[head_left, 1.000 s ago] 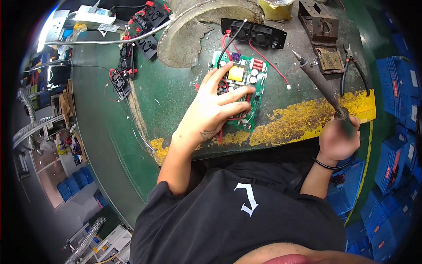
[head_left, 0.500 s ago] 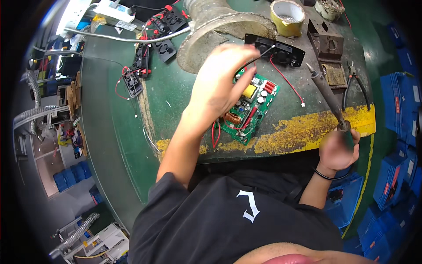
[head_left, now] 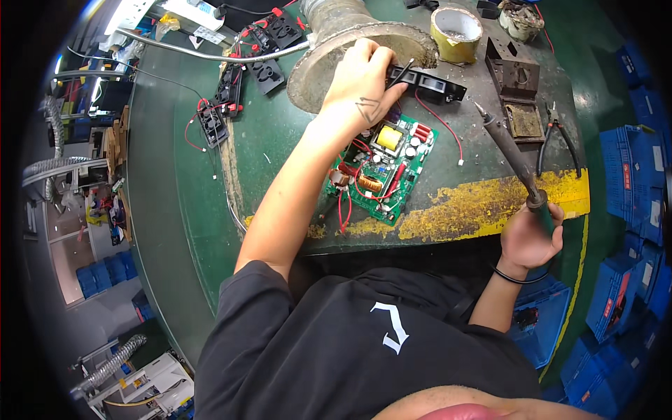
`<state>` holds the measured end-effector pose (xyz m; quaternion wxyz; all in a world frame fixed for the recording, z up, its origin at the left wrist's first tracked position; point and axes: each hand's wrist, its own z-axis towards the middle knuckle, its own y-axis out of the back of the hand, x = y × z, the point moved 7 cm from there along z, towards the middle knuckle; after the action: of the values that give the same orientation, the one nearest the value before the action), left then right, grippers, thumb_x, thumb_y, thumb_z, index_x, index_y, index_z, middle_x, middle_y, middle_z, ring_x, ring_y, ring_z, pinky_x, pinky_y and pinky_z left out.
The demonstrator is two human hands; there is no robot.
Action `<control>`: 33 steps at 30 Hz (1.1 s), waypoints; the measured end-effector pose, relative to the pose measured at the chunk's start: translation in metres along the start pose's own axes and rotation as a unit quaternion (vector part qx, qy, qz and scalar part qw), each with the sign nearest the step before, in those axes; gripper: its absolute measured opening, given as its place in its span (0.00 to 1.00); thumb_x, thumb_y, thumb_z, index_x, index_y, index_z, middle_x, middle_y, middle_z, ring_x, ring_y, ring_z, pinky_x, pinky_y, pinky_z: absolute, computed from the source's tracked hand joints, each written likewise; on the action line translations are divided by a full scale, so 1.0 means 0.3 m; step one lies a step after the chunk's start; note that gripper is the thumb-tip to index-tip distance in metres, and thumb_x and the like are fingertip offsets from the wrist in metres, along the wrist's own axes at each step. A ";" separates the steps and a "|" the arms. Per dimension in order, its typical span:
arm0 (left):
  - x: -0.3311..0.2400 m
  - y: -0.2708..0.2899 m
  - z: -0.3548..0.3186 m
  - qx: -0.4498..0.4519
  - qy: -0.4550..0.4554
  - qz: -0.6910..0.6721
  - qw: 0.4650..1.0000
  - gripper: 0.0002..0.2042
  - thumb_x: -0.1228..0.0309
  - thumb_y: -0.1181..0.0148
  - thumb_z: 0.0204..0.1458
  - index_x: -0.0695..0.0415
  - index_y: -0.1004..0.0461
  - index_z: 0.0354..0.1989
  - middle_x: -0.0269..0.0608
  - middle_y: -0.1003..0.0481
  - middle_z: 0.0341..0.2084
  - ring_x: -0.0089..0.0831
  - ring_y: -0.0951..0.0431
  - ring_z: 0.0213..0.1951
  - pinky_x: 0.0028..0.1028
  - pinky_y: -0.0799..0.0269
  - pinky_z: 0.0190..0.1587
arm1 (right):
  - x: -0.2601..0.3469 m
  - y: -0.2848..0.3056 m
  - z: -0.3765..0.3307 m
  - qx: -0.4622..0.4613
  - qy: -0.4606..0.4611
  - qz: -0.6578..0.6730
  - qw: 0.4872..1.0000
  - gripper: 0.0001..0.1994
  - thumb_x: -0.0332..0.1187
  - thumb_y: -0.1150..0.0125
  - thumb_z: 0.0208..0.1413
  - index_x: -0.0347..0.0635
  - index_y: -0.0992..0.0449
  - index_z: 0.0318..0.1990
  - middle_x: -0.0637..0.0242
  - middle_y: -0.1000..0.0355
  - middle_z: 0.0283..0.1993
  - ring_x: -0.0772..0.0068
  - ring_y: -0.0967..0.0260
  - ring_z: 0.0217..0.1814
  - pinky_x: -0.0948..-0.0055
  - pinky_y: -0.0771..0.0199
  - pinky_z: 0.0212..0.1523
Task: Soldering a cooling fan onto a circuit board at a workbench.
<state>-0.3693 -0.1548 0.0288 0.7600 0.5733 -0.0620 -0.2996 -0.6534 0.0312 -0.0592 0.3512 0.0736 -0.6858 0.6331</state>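
My left hand [head_left: 364, 80] is closed around the left end of a black panel [head_left: 446, 87] with a trailing red wire, just beyond the green circuit board [head_left: 413, 162]. A thin dark rod, perhaps tweezers [head_left: 401, 72], sticks out between its thumb and fingers. The board lies flat and carries a yellow transformer [head_left: 387, 137], copper coils and red wires. At the right, my right hand [head_left: 526, 240] is wrapped round the green handle of a soldering iron [head_left: 509, 148]. The iron's tip points up and left, toward the panel, apart from it.
A large flared grey pipe [head_left: 311, 70] stands behind the left hand. Several black fan parts [head_left: 266, 75] with wires lie at the far left. A yellow cup [head_left: 456, 33], a metal iron stand [head_left: 513, 70] and pliers [head_left: 556, 140] are at the right. Blue bins [head_left: 633, 171] line the right side.
My left hand has moved up and taken hold of the black panel, which has shifted left and tilted. More of the circuit board shows. The right hand still holds the soldering iron.
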 end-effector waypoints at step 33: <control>0.018 0.066 -0.125 -0.041 0.103 0.244 0.963 0.16 0.64 0.33 0.39 0.61 0.32 0.30 0.45 0.32 0.31 0.40 0.30 0.38 0.29 0.27 0.37 | -0.010 -0.016 0.017 0.048 -0.027 0.004 0.998 0.22 0.48 0.59 0.60 0.41 0.34 0.52 0.43 0.29 0.41 0.60 0.31 0.28 0.74 0.30 0.18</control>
<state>-0.3411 -0.1231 0.0328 0.8352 0.5370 -0.1089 -0.0470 -0.6506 0.0246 -0.0568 0.3263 0.1049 -0.6638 0.6648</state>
